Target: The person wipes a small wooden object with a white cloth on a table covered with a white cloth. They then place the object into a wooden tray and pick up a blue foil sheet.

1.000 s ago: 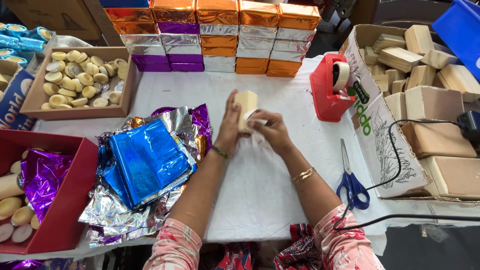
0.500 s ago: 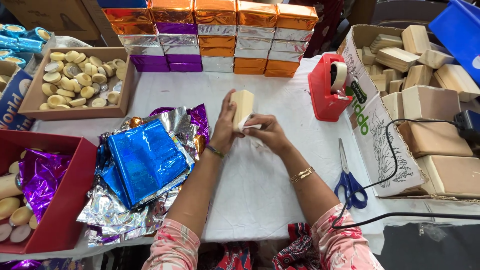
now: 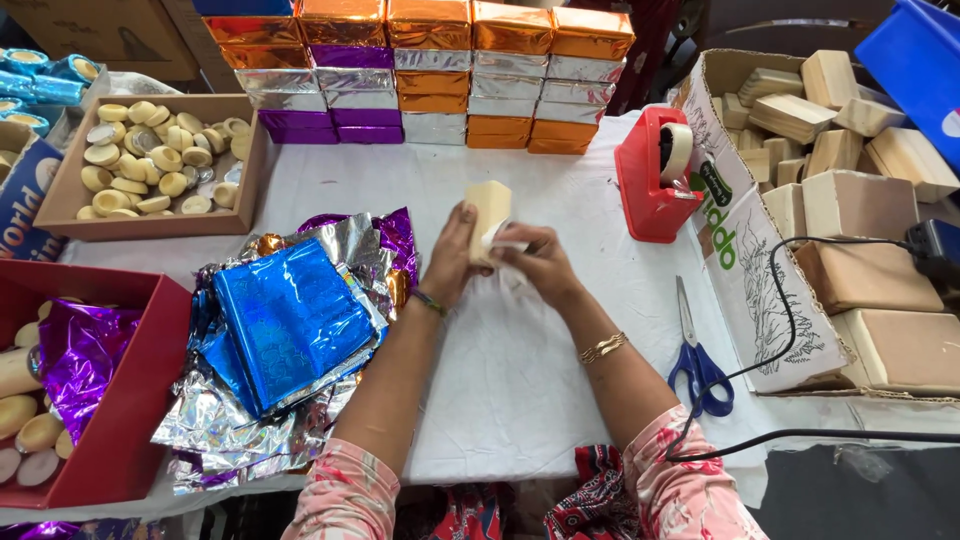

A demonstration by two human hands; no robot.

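- A red tray (image 3: 110, 420) at the near left, cut off by the frame edge, holds purple foil and pale round pieces.
- A heap of foil sheets (image 3: 285, 335), blue on top, lies left of the hands.
- The left hand (image 3: 452, 258) curls around the pale block (image 3: 488, 215), held upright above the middle of the white table (image 3: 500, 380).
- The right hand (image 3: 535, 262) pinches a small white piece (image 3: 508, 238) against the block's lower right side; what that piece is stays hard to tell.
- A red tape dispenser (image 3: 655, 180) and blue-handled scissors (image 3: 697, 355) sit to the right.
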